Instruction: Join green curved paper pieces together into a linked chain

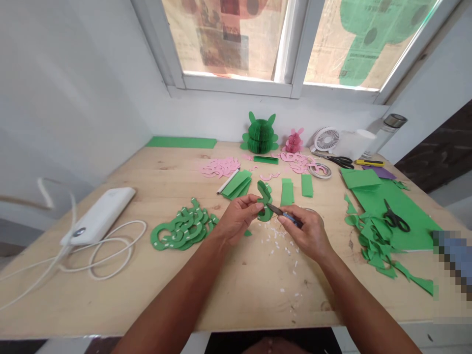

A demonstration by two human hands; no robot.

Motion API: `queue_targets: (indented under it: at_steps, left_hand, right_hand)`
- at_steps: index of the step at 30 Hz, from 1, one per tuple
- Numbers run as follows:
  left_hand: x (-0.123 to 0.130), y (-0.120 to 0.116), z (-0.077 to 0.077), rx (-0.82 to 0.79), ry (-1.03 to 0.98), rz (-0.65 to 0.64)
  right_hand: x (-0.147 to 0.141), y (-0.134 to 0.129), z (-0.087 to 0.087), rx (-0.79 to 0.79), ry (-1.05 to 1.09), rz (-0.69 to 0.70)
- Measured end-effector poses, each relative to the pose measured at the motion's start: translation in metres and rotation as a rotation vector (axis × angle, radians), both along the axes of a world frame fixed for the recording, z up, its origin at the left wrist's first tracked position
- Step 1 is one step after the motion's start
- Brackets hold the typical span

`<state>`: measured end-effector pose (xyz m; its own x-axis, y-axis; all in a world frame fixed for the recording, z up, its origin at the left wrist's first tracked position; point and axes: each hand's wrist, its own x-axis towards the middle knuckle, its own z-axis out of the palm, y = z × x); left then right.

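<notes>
"Nearest item?"
"Left hand point(238, 220), fingers pinching a green paper cutout point(264, 200), held above the wooden table point(236, 295)."
"Right hand point(305, 232)?"
"Pinching a blue-handled craft knife point(291, 220), blade against the cutout."

A flat plastic power bank point(98, 216) lies left of the left hand point(238, 219), and metal scissors point(395, 220) on a paper sheet point(368, 209) lie right of the right hand point(304, 232).
</notes>
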<state>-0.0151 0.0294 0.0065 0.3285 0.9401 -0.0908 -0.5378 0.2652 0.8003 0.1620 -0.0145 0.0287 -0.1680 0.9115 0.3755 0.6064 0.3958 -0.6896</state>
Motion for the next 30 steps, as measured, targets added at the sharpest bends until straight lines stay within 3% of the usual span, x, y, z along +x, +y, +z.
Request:
queue_targets:
  at_steps: [14, 23, 30]
  left_hand:
    - [0.0012, -0.0011, -0.0007, -0.04, -0.061, -0.035]
    - [0.0006, -0.0013, 0.0012, -0.066, -0.11, -0.039]
    - [0.0004, -0.001, 0.0017, -0.121, -0.132, -0.024]
  right_hand:
    - [-0.0005, -0.0011, 0.0005, 0.045, -0.022, -0.003]
    - [0.0003, 0.0013, -0.0055, -0.101, 0.119, -0.056]
    - [0.0002, 0.0009, -0.0029, -0.138, 0.14, -0.004]
